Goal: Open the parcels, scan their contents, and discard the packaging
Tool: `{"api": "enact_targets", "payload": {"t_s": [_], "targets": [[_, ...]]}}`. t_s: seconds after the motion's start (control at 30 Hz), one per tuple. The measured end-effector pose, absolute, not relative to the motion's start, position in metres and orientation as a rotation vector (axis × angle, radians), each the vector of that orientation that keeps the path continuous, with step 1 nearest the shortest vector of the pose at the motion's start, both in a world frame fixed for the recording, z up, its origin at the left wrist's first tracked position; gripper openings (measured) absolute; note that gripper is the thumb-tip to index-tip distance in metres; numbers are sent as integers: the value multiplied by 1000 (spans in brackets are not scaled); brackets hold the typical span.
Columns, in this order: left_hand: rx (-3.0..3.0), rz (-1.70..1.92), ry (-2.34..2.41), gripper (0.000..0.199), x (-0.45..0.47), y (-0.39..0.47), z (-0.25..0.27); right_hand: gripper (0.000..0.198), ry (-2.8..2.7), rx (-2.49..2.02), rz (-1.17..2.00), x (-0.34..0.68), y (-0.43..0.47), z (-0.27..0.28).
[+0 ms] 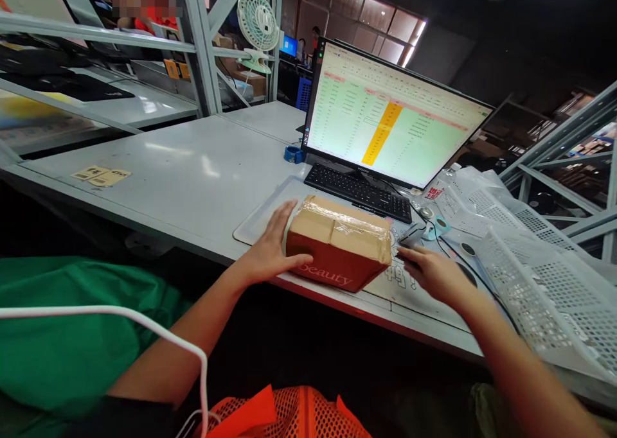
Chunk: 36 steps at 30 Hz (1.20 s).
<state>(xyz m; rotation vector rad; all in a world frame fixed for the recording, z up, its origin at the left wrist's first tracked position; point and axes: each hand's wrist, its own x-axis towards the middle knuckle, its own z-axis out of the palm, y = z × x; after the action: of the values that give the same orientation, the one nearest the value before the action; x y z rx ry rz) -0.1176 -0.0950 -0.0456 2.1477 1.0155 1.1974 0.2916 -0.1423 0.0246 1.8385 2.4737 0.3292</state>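
A taped cardboard box [337,252], brown on top with a red front lettered "Beauty", rests near the front edge of the desk. My left hand [270,245] grips its left end, the thumb across the red front and the fingers along the side. Just right of the box, my right hand [431,271] is closed, fingers curled, around a small dark tool [411,235] with a flat grey end. Its exact kind is hard to make out. The box and this tool lie over a printed desk mat [263,213].
Behind the box stand a black keyboard [357,187] and a monitor [385,117] showing a spreadsheet. White perforated baskets [540,284] fill the right side. A teal and white item [436,226] and cables lie near my right hand. Cardboard labels [102,175] lie at left; a clip fan [258,24] hangs behind.
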Motion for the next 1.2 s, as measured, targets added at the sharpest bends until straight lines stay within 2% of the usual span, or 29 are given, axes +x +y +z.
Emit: {"api": "enact_targets", "payload": {"t_s": [0.1,0.2,0.3,0.4,0.53,0.67,0.73,0.77,0.87,0.93,1.1,1.2], "targets": [[2539,1386,1035,90,-102,-121,-12,43,2502,1994,159,289,-134,-25],[2831,1371,1036,65,-77,-129,7,37,2546,2023,50,284,-124,-54],[2891,1432,1197,44,-57,-125,4,34,2677,2073,-41,280,-115,-48],[2863,1613,1234,30,-49,-120,-6,35,3033,2192,-187,268,-108,-8],[2877,1733,1171,25,-49,-114,-10,36,3273,1992,-371,226,-98,49],[2877,1746,1160,23,-50,-110,-9,44,3060,1769,-155,187,-87,74],[2872,1700,1172,22,-50,-112,-10,35,2980,1704,-25,180,-82,79],[2873,1667,1175,21,-50,-115,-11,33,2941,1730,46,179,-78,82],[2870,1608,1183,21,-52,-125,-12,45,2816,1968,177,183,-58,85],[2871,1525,1185,24,-56,-130,-6,50,2750,2101,79,185,-37,83],[2834,942,1119,40,-62,-111,42,59,2609,2197,-507,185,2,65],[2780,674,1212,42,-57,-88,73,59,2604,2245,-588,188,7,59]]}}
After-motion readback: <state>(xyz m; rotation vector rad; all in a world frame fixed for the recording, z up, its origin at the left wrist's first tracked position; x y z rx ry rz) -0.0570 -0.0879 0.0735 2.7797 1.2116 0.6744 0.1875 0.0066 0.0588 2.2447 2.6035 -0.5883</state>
